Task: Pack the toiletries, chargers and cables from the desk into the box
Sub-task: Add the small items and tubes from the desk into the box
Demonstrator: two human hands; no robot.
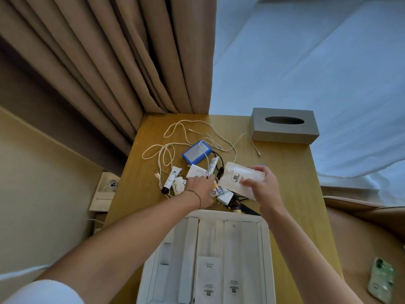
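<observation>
Box near, R hand grips pouch, L maybe reaching

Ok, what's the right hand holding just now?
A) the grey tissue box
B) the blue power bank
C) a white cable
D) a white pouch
D: the right hand grips the white pouch, lifted above the pile, while the power bank, tissue box and cable lie on the desk.

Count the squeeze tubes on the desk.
2 clearly: a white tube with a black cap left of the left hand, and a white tube beside the blue power bank. The pile may hide more.
</observation>
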